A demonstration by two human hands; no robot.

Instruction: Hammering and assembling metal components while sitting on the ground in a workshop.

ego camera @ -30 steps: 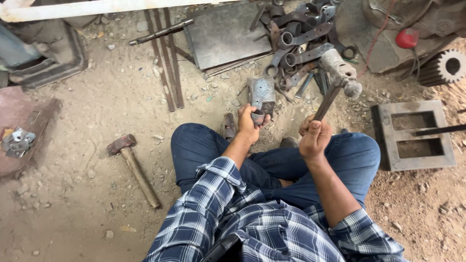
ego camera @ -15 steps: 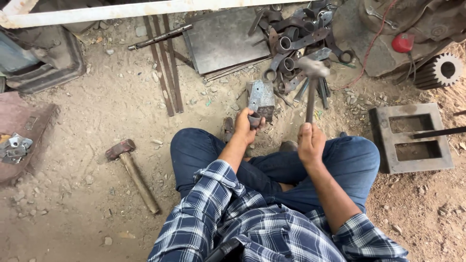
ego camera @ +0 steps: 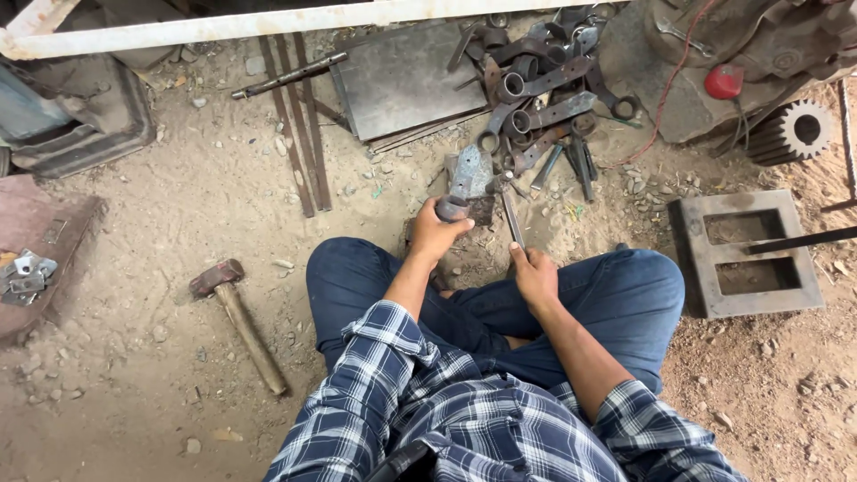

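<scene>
left hand: clamped around the grey metal piece, pinning it on the dirt just ahead of the knees
right hand: fist closed on the hammer handle, head down beside the piece
tip: I'd keep the fingers low, clear of the strike
room: wrench pile crowds the far side, spare hammer lies left, block mould right

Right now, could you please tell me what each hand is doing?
Left hand: closed on a grey metal piece.
Right hand: closed on a hammer handle.
</scene>
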